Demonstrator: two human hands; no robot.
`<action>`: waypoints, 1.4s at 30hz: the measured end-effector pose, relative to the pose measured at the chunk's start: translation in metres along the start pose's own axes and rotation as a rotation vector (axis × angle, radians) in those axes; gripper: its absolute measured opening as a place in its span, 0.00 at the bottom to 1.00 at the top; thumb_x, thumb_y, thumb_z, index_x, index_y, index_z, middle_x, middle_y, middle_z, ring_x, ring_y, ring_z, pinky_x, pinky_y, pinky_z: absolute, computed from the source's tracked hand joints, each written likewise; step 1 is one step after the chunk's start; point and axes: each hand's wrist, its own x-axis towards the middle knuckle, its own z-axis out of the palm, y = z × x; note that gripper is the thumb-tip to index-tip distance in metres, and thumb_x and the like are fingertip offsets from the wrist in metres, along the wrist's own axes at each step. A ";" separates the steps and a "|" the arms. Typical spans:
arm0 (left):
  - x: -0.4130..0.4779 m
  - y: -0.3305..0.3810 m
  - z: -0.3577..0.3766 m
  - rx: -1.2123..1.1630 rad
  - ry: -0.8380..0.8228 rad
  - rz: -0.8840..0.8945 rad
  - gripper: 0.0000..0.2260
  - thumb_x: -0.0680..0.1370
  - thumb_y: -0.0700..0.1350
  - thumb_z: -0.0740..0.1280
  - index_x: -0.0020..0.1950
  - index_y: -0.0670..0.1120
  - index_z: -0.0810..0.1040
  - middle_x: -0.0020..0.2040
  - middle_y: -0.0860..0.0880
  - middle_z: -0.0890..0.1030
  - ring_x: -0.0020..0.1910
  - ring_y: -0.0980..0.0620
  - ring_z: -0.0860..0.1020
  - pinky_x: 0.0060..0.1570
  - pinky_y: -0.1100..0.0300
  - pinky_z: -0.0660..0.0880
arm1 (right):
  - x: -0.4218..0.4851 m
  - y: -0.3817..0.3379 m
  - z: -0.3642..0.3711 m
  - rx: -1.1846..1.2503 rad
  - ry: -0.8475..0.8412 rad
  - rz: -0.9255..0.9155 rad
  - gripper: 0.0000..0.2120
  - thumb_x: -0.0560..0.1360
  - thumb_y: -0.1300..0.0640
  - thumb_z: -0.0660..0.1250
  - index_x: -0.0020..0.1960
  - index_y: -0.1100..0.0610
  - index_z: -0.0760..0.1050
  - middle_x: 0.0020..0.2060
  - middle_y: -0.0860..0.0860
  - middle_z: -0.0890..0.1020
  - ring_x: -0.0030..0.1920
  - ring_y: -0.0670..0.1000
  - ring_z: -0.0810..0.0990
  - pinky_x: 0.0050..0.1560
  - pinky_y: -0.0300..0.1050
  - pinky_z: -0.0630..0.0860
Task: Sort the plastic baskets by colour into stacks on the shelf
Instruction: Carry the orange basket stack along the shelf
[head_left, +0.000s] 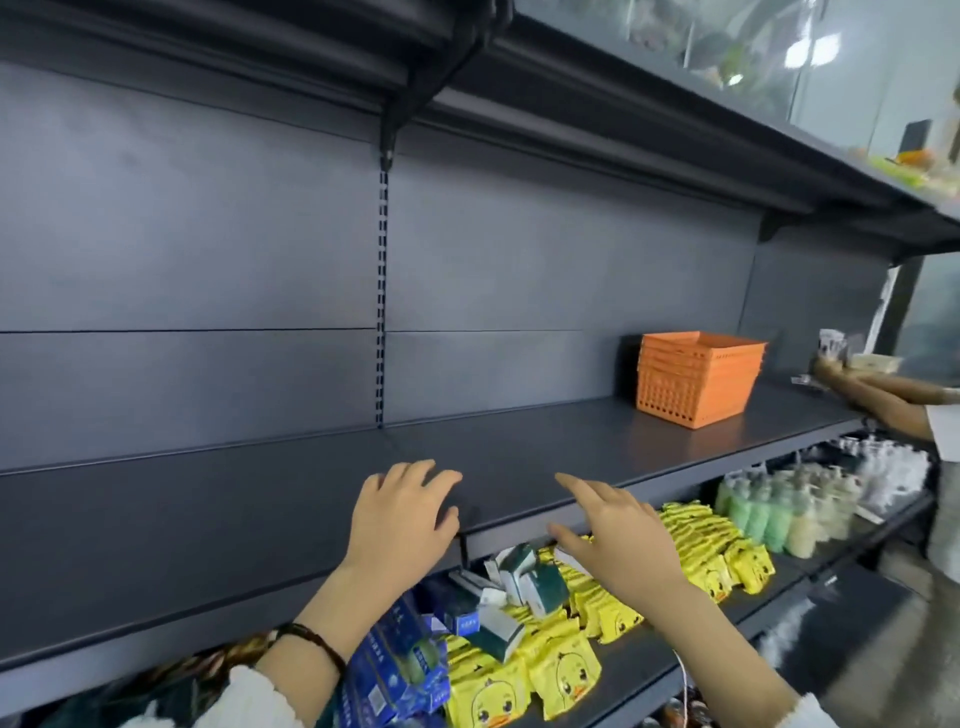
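Both hands are empty, with fingers spread apart. Left hand (402, 512) lies flat on the front edge of the dark shelf (519, 447), and right hand (613, 525) hovers just beside it at 3 o'clock, fingers open too.

From the hands, the orange baskets (698, 376) sit at about 2 o'clock, well apart, near the back wall. They are nested into one neat stack. No baskets of another colour show here.

I think these baskets are light and a bit bendy, since the plastic is thin and full of little holes. The rims look like the best place to hold, one hand on each side, so the stack does not twist.

Nothing stands on the shelf between the hands and the stack.

At 3 o'clock from the stack, another person's arm (883, 400) reaches in, so a bump could happen there.

Below, at 6 o'clock, lie yellow duck packets (571, 670), small boxes (524, 582) and green bottles (753, 509).
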 end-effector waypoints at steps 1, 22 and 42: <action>0.010 0.012 0.010 -0.028 -0.001 0.003 0.16 0.70 0.51 0.71 0.58 0.54 0.81 0.57 0.48 0.83 0.54 0.46 0.82 0.49 0.48 0.77 | 0.004 0.015 0.005 0.006 -0.002 0.012 0.30 0.78 0.37 0.57 0.77 0.44 0.56 0.71 0.46 0.71 0.70 0.52 0.69 0.65 0.49 0.66; 0.288 0.240 0.193 -0.192 -0.086 -0.017 0.27 0.80 0.58 0.55 0.79 0.57 0.52 0.78 0.50 0.62 0.75 0.50 0.62 0.70 0.52 0.60 | 0.190 0.357 0.072 0.177 0.090 0.190 0.33 0.77 0.38 0.60 0.77 0.48 0.55 0.69 0.50 0.72 0.66 0.56 0.72 0.59 0.53 0.73; 0.458 0.449 0.295 -1.028 0.354 -0.497 0.44 0.72 0.56 0.71 0.77 0.60 0.42 0.75 0.60 0.60 0.72 0.60 0.61 0.70 0.55 0.61 | 0.353 0.664 0.113 1.149 0.187 0.283 0.56 0.65 0.41 0.71 0.79 0.55 0.39 0.79 0.54 0.49 0.78 0.53 0.50 0.76 0.55 0.52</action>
